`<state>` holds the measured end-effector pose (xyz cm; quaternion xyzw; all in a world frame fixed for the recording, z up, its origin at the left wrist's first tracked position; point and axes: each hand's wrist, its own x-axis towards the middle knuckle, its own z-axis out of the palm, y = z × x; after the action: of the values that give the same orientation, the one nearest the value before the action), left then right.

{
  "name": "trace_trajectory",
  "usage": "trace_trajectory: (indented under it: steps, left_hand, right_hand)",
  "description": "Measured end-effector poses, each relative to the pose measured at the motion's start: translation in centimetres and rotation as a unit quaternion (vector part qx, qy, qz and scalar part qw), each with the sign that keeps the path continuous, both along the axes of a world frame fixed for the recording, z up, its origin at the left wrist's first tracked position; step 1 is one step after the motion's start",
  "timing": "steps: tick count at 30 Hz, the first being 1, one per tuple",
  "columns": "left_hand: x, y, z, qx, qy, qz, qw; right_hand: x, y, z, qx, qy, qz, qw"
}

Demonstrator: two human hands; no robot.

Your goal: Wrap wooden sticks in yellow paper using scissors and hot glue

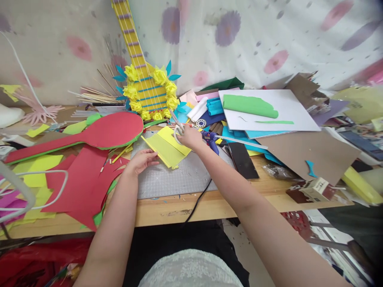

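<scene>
My right hand [189, 137] reaches over the grey cutting mat [179, 177] and grips a pair of scissors [177, 124] whose blades point up and away. My left hand [143, 159] lies flat on the mat's left part, fingertips touching the edge of folded yellow paper sheets [167, 148]. The scissors sit just above the far end of those yellow sheets. A blue glue gun [211, 140] lies right beside my right hand, its black cord trailing off the table's front edge.
A red paddle-shaped cutout [98, 133] and red paper scraps [83, 181] lie at left. A yellow paper guitar [146, 89] with yellow flowers leans on the wall. White board [278, 115], green roll [249, 105], brown cardboard [308, 153], a black phone [242, 160] crowd the right.
</scene>
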<state>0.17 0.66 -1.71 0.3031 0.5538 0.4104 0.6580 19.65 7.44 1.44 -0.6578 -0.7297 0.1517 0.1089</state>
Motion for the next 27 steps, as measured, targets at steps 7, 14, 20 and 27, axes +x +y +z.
trace_trajectory:
  steps: [7,14,20,27]
  left_hand:
    - [-1.5,-0.3,0.2,-0.010,0.006,-0.050,0.999]
    - [-1.8,-0.3,0.3,-0.012,-0.001,-0.047,0.999]
    - [-2.0,-0.1,-0.1,-0.005,-0.022,-0.048,0.999]
    - [-2.3,0.1,-0.6,-0.002,-0.027,-0.042,0.999]
  right_hand:
    - [0.3,-0.8,-0.9,-0.439,0.253,0.322,0.800]
    - [0.4,0.5,-1.2,-0.542,0.319,0.344,0.697]
    - [-0.7,0.5,-0.4,-0.563,0.327,0.292,0.701]
    - [0.0,0.8,-0.5,-0.584,0.327,0.289,0.684]
